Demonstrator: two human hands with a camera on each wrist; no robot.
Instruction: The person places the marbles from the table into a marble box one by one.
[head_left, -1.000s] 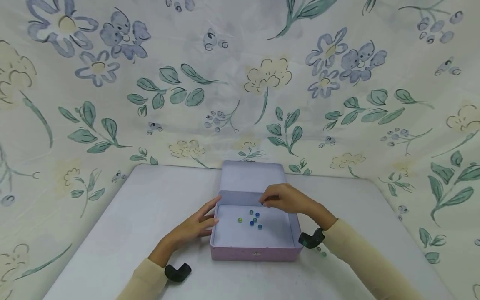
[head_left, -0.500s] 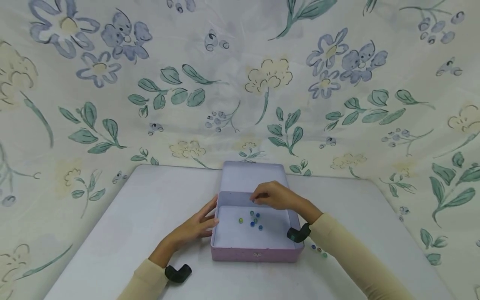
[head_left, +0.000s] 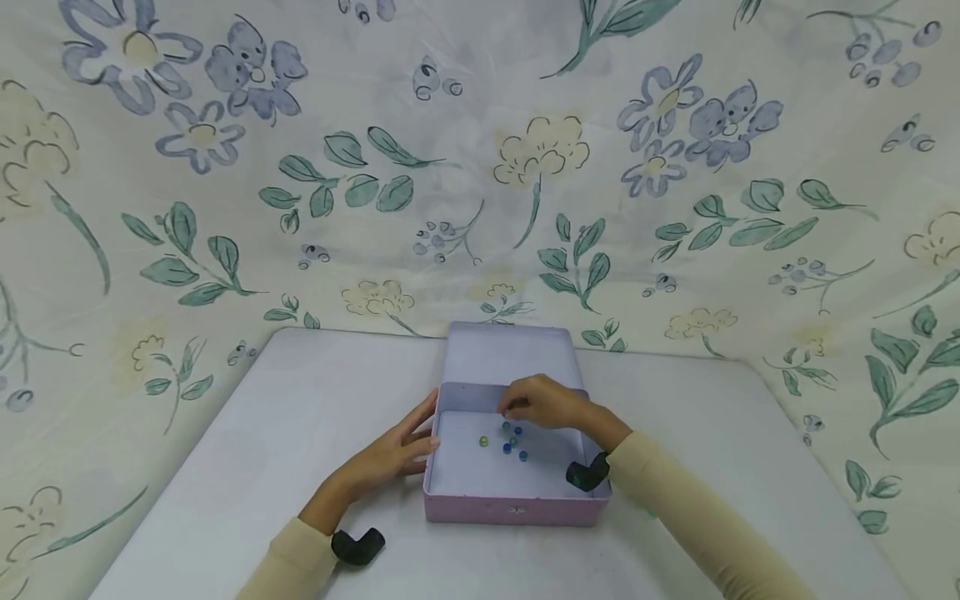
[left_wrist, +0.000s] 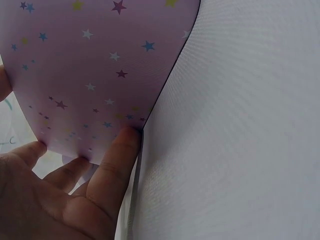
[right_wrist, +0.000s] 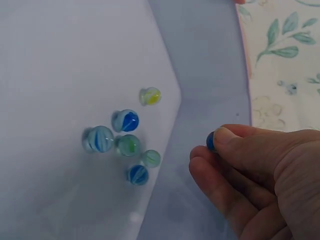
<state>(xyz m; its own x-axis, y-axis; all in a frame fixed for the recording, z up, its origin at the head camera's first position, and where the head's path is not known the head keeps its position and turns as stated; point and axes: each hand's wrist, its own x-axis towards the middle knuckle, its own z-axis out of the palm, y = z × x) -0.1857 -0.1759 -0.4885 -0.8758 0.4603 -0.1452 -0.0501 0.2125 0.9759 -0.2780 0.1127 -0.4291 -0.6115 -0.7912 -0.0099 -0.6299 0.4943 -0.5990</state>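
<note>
A hinged lilac box (head_left: 461,479) stands on the white table with its lid raised behind it. Several glass marbles lie clustered on its floor, among them a yellow-streaked marble (right_wrist: 151,96) and a green-streaked marble (right_wrist: 129,145). My right hand (head_left: 551,402) is over the box near the back wall, pinching a blue marble (right_wrist: 210,142) between thumb and fingers; the head view barely shows it. At the box's left side, my left hand (head_left: 386,454) rests its spread fingertips against the star-printed wall (left_wrist: 87,75).
The lid (head_left: 510,354) leans back near the table's far edge, below a floral cloth (head_left: 450,167). Right of the box, a green marble (head_left: 651,512) lies on the table (head_left: 300,392), partly behind the right sleeve (head_left: 697,508).
My right hand has moved left across the box and then lower, carrying the blue marble. Its sleeve now covers most of the marbles on the table. The left hand has stayed in place.
</note>
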